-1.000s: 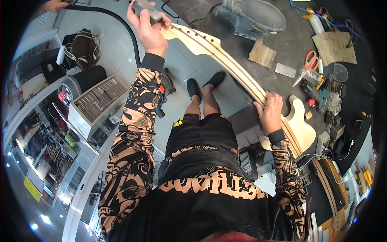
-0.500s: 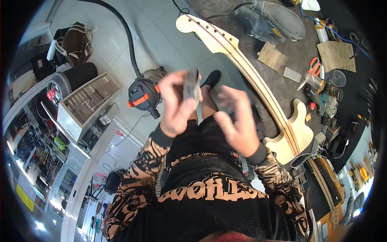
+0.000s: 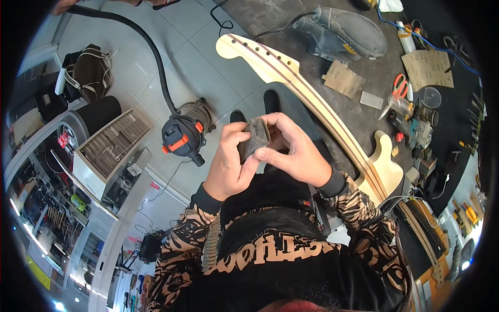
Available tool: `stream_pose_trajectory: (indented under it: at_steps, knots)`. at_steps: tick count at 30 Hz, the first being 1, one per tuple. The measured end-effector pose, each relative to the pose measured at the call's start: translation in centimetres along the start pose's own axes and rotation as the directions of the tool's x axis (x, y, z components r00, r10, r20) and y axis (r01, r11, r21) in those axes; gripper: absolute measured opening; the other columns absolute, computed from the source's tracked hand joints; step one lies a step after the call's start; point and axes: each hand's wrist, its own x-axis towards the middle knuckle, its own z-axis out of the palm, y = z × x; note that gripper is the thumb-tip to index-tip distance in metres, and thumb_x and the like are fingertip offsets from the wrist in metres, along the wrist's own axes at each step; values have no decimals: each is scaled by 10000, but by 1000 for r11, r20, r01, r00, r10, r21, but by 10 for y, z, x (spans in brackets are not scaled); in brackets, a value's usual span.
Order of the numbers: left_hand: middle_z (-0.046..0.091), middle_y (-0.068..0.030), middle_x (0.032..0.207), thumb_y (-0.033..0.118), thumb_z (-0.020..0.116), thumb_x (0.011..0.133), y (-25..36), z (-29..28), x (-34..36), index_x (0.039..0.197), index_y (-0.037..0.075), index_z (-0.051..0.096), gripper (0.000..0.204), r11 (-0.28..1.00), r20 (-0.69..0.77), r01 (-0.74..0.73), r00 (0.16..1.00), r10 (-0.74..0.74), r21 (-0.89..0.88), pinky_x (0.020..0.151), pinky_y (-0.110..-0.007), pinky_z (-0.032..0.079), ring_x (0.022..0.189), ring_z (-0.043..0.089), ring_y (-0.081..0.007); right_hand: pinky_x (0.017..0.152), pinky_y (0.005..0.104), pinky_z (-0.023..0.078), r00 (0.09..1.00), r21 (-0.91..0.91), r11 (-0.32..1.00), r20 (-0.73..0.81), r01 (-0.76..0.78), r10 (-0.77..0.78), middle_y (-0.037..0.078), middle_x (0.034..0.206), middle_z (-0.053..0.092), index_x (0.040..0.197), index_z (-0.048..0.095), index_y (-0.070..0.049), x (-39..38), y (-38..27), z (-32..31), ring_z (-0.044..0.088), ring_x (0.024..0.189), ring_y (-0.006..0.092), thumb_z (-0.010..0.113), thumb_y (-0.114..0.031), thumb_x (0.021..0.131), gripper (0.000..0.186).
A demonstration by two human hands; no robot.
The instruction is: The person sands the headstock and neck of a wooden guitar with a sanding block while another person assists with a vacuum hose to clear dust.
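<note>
My left hand (image 3: 228, 166) and my right hand (image 3: 291, 156) are together at waist height, both closed round a worn grey block (image 3: 253, 134), perhaps a sanding block, whose underside is hidden by my fingers. Just right of them, a pale wooden guitar neck (image 3: 306, 99) with dark stripes runs diagonally along the grey workbench (image 3: 347, 23) to a body (image 3: 384, 151) at its lower end. The headstock (image 3: 228, 46) points toward the upper left, with a row of dark holes in it.
A shop vacuum (image 3: 184, 134) with a black hose (image 3: 156, 57) stands on the tiled floor, left. Another person's hand (image 3: 63, 7) shows at upper left. The bench holds a dusty power tool (image 3: 343, 34), sandpaper sheets (image 3: 426, 67) and scissors (image 3: 399, 86). A slatted case (image 3: 112, 138) is at left.
My left hand has brought the block down from the headstock to waist height. My right hand has left the guitar neck and now also grips the block.
</note>
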Motion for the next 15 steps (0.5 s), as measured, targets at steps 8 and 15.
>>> stream_pose_trajectory:
  at_steps: [8, 15]
  knots:
    - [533, -210, 1471, 112, 800, 1014, -45, 0, 39, 1431, 42, 504, 516, 982, -311, 74, 942, -126, -172, 1176, -450, 426, 1317, 559, -307, 1131, 535, 428, 788, -910, 343, -30, 234, -615, 127, 1420, 617, 1579, 588, -117, 90, -9, -57, 594, 1281, 385, 939, -251, 784, 879]
    - [532, -214, 1510, 82, 841, 989, -81, -1, 59, 1441, 50, 522, 555, 989, -409, 4, 910, -64, -147, 1172, -448, 458, 1349, 569, -299, 1016, 483, 502, 849, -886, 356, 75, 297, -522, 101, 1354, 645, 1617, 579, -129, 119, 3, -82, 618, 1184, 349, 953, -337, 777, 942]
